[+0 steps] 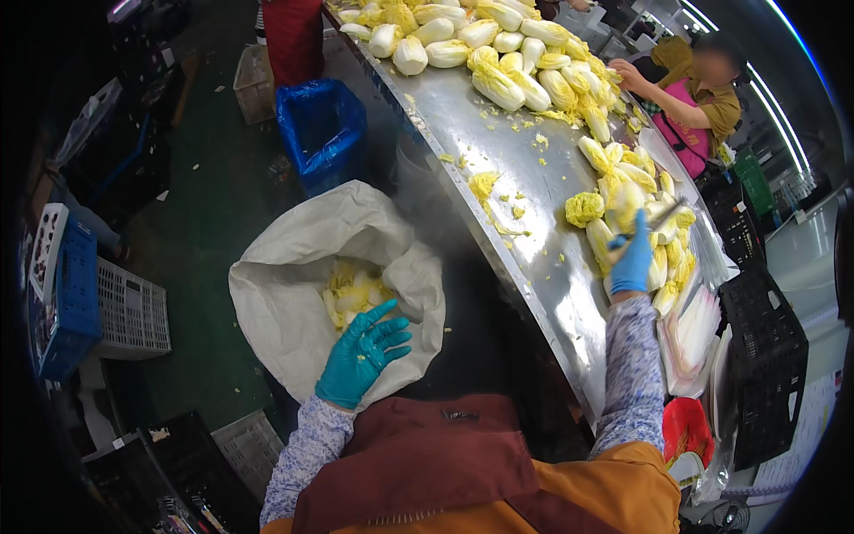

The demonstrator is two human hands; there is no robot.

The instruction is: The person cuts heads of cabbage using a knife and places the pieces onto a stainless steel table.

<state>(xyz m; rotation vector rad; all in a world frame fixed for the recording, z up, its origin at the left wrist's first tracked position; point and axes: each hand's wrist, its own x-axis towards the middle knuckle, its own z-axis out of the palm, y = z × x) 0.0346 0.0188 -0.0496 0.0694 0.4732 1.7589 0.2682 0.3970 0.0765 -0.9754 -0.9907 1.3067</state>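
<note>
My left hand (363,351), in a teal glove, is held with its fingers spread over the mouth of a white woven sack (289,245). Yellow leaf trimmings (351,289) lie inside that sack. On the metal table, my right hand (633,262), in a blue glove, grips a knife (669,216), its blade pointing up and to the right; both are somewhat blurred. Around and beneath the knife lies a pile of small napa cabbages (600,245). A loose yellow cabbage head (584,208) sits at the pile's left side.
A larger cabbage heap (525,71) covers the table's far end, where a person in a pink apron (685,125) works. A blue-lined bin (320,133) stands beyond the sack. Black crates (765,356) and clear plastic bags (689,343) line the right side. Crates (133,307) stand at left.
</note>
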